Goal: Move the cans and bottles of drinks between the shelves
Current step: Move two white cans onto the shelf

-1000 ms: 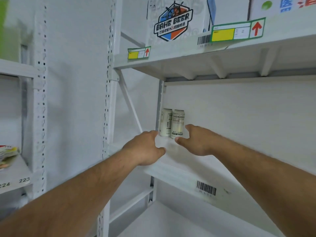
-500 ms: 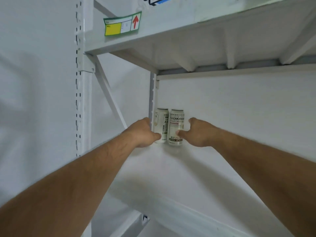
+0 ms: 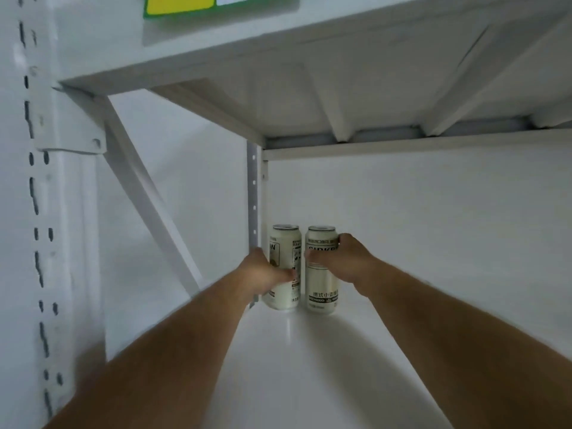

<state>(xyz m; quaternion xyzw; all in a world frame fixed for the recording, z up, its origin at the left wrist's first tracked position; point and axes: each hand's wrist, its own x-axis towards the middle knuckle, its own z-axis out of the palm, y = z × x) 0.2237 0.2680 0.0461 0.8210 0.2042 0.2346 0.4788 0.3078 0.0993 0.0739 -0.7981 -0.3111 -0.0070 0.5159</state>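
Two upright cans are seen touching beside the rear post (image 3: 253, 193), the left can (image 3: 286, 258) wrapped by the left hand (image 3: 263, 272), the right can (image 3: 322, 274) by the right hand (image 3: 349, 261), axes vertical.
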